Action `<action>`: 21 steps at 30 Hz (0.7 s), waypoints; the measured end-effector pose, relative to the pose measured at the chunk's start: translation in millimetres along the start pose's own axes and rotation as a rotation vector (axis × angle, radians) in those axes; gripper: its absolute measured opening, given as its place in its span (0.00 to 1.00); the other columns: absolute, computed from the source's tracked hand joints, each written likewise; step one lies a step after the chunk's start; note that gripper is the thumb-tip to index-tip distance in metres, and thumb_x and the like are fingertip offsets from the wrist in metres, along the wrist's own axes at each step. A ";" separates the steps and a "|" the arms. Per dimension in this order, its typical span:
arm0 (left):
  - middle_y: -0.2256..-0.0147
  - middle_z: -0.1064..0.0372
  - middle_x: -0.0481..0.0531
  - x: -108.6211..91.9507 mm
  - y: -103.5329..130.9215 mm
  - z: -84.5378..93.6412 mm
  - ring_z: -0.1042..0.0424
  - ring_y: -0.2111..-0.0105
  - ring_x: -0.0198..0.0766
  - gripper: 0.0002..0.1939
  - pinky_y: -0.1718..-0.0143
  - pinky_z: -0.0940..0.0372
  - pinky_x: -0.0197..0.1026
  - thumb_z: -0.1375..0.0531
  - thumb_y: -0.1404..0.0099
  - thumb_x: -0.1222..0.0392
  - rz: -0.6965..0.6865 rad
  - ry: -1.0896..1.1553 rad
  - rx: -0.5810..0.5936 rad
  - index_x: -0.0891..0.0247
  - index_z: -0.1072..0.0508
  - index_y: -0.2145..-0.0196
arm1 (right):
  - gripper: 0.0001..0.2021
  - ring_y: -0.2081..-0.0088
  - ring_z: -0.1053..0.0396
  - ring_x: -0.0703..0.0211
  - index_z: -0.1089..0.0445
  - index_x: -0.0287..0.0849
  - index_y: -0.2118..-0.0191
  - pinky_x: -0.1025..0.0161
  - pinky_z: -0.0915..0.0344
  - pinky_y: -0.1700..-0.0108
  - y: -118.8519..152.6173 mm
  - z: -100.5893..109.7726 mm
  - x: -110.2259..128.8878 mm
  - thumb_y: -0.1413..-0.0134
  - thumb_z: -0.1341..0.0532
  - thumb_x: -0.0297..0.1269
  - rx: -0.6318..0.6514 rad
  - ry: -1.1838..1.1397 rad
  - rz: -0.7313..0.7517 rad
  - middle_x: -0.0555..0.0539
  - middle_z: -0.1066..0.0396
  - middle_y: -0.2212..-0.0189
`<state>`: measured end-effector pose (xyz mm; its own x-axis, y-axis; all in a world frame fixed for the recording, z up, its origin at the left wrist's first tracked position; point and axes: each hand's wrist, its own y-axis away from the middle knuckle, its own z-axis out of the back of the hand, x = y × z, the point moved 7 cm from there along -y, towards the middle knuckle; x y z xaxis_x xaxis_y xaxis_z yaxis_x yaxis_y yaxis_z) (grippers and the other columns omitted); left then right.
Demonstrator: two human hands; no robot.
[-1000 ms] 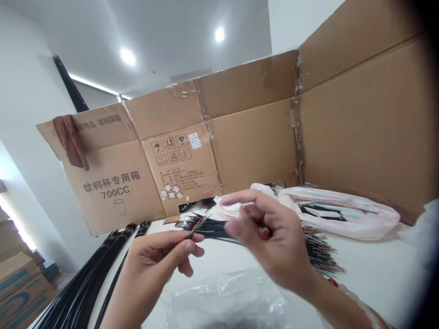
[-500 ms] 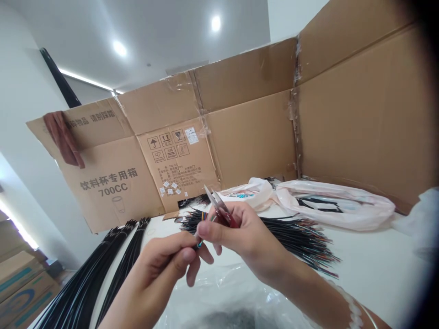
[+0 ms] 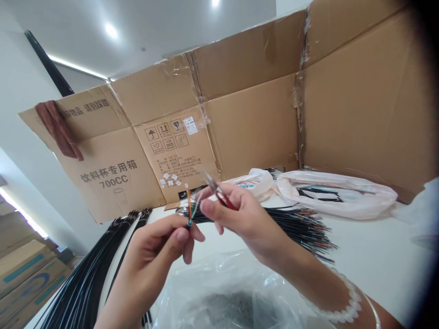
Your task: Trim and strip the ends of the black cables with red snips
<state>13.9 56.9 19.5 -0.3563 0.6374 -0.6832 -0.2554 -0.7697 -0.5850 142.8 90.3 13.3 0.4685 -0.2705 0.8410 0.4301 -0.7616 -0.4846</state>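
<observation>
At the centre, the left hand (image 3: 158,246) pinches a cable end (image 3: 188,225), its coloured wires (image 3: 189,202) pointing up; just right, the right hand (image 3: 238,212) curls round red-handled scissors (image 3: 224,199), though whether it grips the pale wire (image 3: 195,208) is unclear.

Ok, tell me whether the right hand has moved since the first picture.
Yes: judged against the upright cardboard, the right hand has moved left, closer to the left hand.

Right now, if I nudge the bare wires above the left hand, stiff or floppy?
Probably bendy: the wires look thin and splay apart. Perhaps a bit springy, since the orange one stands up by itself. Their base likely won't shift much: the left hand pinches it.
</observation>
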 end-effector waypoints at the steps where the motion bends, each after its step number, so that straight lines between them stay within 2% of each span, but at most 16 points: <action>1: 0.83 0.37 0.45 2.3 0.5 2.7 0.39 0.80 0.22 0.12 0.79 0.45 0.23 0.45 0.34 0.52 0.011 0.022 -0.042 0.61 0.27 0.67 | 0.19 0.78 0.47 0.72 0.31 0.42 0.62 0.71 0.52 0.77 1.7 3.9 5.6 0.53 0.30 0.49 -0.040 0.025 0.024 0.56 0.38 0.79; 2: 0.83 0.39 0.44 3.5 0.9 5.1 0.40 0.81 0.22 0.10 0.79 0.46 0.23 0.45 0.33 0.53 0.009 0.051 -0.082 0.59 0.29 0.60 | 0.20 0.78 0.48 0.73 0.32 0.42 0.61 0.71 0.52 0.77 3.7 6.6 10.7 0.54 0.30 0.50 -0.066 0.040 0.041 0.56 0.38 0.79; 4: 0.84 0.42 0.40 1.4 1.7 8.4 0.41 0.82 0.23 0.16 0.79 0.45 0.23 0.46 0.32 0.56 -0.051 0.107 -0.153 0.50 0.39 0.47 | 0.21 0.79 0.48 0.73 0.33 0.41 0.62 0.72 0.51 0.77 7.6 7.8 18.9 0.54 0.31 0.52 -0.075 0.061 0.059 0.55 0.37 0.79; 6: 0.83 0.45 0.38 -4.8 2.4 8.5 0.43 0.82 0.23 0.22 0.79 0.45 0.23 0.48 0.32 0.59 -0.143 0.105 -0.186 0.42 0.48 0.43 | 0.20 0.79 0.48 0.74 0.33 0.41 0.63 0.72 0.51 0.77 10.6 6.7 22.9 0.52 0.32 0.52 -0.074 0.084 0.060 0.55 0.36 0.80; 9: 0.83 0.48 0.40 -10.6 3.0 4.1 0.44 0.81 0.22 0.18 0.78 0.45 0.23 0.50 0.31 0.60 -0.191 -0.018 -0.176 0.43 0.41 0.45 | 0.19 0.80 0.49 0.74 0.34 0.41 0.63 0.73 0.52 0.78 13.8 4.4 23.7 0.50 0.33 0.51 -0.086 0.122 0.062 0.58 0.40 0.82; 14: 0.83 0.48 0.41 -10.3 5.2 4.4 0.46 0.82 0.21 0.15 0.80 0.48 0.23 0.50 0.30 0.57 -0.126 -0.085 -0.197 0.48 0.36 0.47 | 0.18 0.81 0.53 0.75 0.36 0.42 0.61 0.75 0.56 0.81 19.5 -1.3 23.0 0.48 0.34 0.51 -0.037 0.194 0.078 0.60 0.46 0.83; 18: 0.83 0.46 0.41 -8.3 6.3 5.7 0.46 0.82 0.21 0.15 0.81 0.48 0.23 0.49 0.31 0.55 -0.090 -0.058 -0.201 0.47 0.37 0.47 | 0.11 0.78 0.47 0.75 0.35 0.43 0.62 0.76 0.50 0.78 22.2 0.1 27.8 0.44 0.36 0.43 -0.084 0.295 0.180 0.58 0.38 0.77; 21: 0.82 0.46 0.41 -7.7 8.0 7.0 0.45 0.81 0.21 0.17 0.80 0.47 0.22 0.49 0.31 0.57 -0.093 -0.097 -0.203 0.46 0.37 0.46 | 0.10 0.77 0.46 0.75 0.33 0.44 0.63 0.76 0.49 0.77 21.1 -2.6 25.4 0.50 0.32 0.33 -0.094 0.303 0.202 0.58 0.36 0.76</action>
<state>8.3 45.7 23.1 -0.4268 0.6916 -0.5826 -0.1086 -0.6788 -0.7263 161.8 65.8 25.0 0.2807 -0.5719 0.7709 0.2732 -0.7223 -0.6353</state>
